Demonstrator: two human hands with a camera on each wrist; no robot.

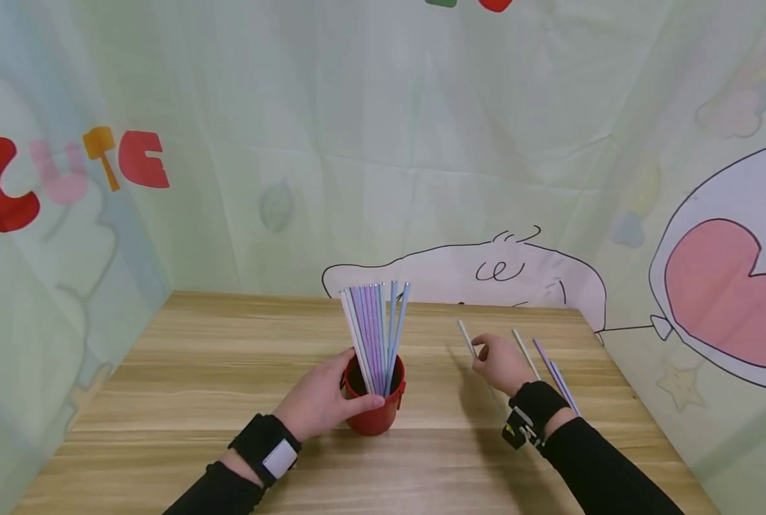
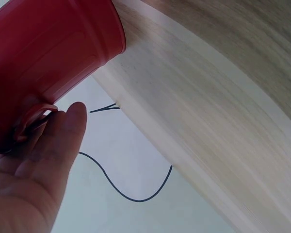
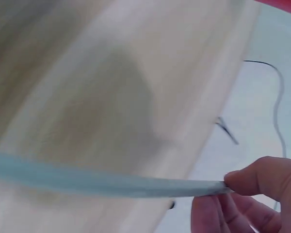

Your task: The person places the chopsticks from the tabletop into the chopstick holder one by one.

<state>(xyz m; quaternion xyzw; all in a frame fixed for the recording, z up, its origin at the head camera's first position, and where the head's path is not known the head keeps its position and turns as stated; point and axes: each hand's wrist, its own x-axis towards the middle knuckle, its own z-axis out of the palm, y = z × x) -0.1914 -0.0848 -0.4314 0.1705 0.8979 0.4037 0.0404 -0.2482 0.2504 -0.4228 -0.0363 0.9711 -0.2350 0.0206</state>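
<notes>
A small red bucket [image 1: 372,422] stands upright on the wooden table, holding several pale purple, white and blue straws [image 1: 371,336] that lean at slight angles. My left hand [image 1: 318,397] grips the bucket's left side, its thumb lying across the near rim. In the left wrist view, fingers [image 2: 58,145] lie by the handle lug of the red bucket [image 2: 48,48]. To the bucket's right, my right hand [image 1: 501,363] pinches a pale blue straw between thumb and fingers. The right wrist view shows that straw [image 3: 111,185] stretching left from the fingertips, above the table.
Beyond my right hand lie a pale greenish straw [image 1: 524,350], a purple straw [image 1: 546,359] and a blue straw [image 1: 564,386], partly hidden by the wrist. A printed curtain [image 1: 383,157] hangs behind the wooden table [image 1: 228,357] and along both sides.
</notes>
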